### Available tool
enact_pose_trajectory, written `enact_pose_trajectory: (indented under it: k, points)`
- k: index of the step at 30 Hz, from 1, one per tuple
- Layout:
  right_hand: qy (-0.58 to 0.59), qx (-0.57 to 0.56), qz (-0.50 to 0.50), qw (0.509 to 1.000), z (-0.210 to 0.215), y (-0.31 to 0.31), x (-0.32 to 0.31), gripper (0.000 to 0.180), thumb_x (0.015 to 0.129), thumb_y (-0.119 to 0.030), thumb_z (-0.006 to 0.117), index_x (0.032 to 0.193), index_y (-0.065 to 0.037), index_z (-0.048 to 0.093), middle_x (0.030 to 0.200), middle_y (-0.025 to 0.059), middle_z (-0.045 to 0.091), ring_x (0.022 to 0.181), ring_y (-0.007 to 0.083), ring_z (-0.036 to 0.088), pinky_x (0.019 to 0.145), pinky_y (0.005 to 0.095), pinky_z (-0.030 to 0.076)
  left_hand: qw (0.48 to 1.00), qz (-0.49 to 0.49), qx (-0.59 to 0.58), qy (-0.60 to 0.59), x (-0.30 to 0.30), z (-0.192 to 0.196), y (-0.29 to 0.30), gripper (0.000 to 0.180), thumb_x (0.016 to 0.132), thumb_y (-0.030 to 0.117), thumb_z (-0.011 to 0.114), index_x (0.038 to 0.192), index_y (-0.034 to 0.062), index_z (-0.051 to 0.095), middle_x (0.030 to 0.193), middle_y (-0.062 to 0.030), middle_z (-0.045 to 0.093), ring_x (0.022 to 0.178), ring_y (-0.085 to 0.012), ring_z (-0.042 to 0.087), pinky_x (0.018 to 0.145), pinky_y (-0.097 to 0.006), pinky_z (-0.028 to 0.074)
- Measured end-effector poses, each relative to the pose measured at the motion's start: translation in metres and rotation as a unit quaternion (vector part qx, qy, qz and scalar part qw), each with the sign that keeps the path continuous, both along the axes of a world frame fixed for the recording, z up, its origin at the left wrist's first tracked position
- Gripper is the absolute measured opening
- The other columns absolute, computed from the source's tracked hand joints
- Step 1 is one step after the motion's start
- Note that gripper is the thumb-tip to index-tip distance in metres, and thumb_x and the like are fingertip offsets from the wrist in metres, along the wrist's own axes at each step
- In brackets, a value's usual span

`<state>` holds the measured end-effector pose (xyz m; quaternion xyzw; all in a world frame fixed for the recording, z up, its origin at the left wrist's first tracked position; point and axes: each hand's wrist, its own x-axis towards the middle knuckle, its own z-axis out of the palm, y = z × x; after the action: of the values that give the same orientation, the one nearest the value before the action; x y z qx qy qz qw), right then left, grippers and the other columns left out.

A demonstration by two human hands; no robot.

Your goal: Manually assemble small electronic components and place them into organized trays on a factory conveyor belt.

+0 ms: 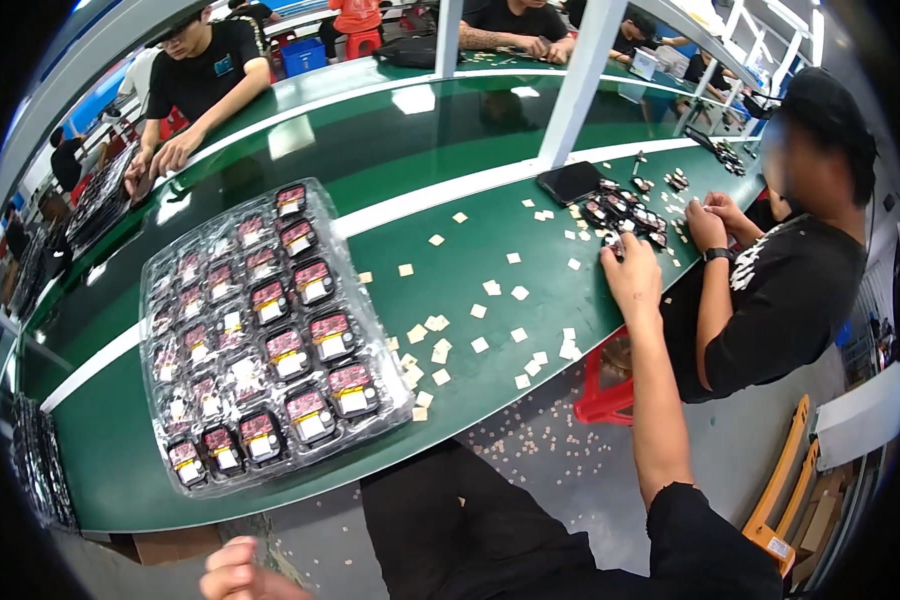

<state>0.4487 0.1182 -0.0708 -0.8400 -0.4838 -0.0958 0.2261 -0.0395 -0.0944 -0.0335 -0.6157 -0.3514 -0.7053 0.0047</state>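
Note:
My right hand (634, 278) reaches far right across the green table. Its fingers are closed at the near edge of a heap of small black devices (610, 208), around a small dark piece with a whitish spot that they mostly cover. Low at the left, my left hand (238, 574) is in front of the table edge, its fingers curled and its palm hidden. Anything inside it is out of sight. Between the hands lies a clear plastic tray (395, 385), its pockets holding several black devices with pink, yellow and white faces (332, 335).
Small cream square pieces (479, 345) are strewn over the green table (425, 290) and the floor. A black phone-like slab (570, 183) lies by a white post (580, 90). At right a co-worker (790, 270) sits close; another (210, 75) works across. A red stool (602, 385) stands under the edge.

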Motion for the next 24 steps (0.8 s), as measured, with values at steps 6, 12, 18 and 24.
enact_pose_trajectory:
  k: [6,12,18,24]
  points:
    - [0.16,0.145,0.11,0.97,0.016,-0.041,-0.041,0.019,0.091,-0.012,0.067,0.105,0.0,0.07,0.099,0.011,0.068,0.079,0.0233,0.066,0.073,0.035,0.052,0.954,-0.202,-0.214,-0.055,0.055,-0.015,-0.007,0.037,0.1,0.007,0.064,0.133,-0.0019,0.05,0.112,-0.0193,0.063,0.102,-0.0341,0.066,0.09,-0.046,0.058]
    - [0.455,0.116,0.489,0.735,0.032,-0.158,-0.193,0.025,0.082,0.0,0.076,0.106,0.005,0.073,0.115,0.0213,0.068,0.09,0.02,0.071,0.071,0.0286,0.058,0.793,-0.359,-0.351,-0.346,0.076,-0.049,-0.015,0.072,0.093,0.016,0.079,0.15,-0.0079,0.04,0.138,-0.0202,0.056,0.13,-0.0314,0.059,0.107,-0.042,0.051]
    - [0.457,0.076,0.579,0.67,0.01,-0.179,-0.241,0.031,0.079,-0.009,0.084,0.108,0.0,0.077,0.119,0.0227,0.07,0.092,0.0261,0.076,0.073,0.0305,0.065,0.805,-0.322,-0.371,-0.333,0.074,-0.045,-0.009,0.075,0.089,0.033,0.083,0.142,-0.0099,0.051,0.137,-0.0195,0.056,0.128,-0.0292,0.059,0.106,-0.039,0.05]
    - [0.434,0.004,0.592,0.679,0.024,-0.175,-0.245,0.054,0.082,-0.018,0.087,0.126,0.002,0.062,0.121,0.0181,0.063,0.085,0.0224,0.072,0.064,0.0304,0.063,0.804,-0.274,-0.376,-0.371,0.07,-0.046,-0.011,0.07,0.086,0.04,0.085,0.128,-0.0091,0.06,0.129,-0.0199,0.059,0.12,-0.0308,0.064,0.105,-0.043,0.051]
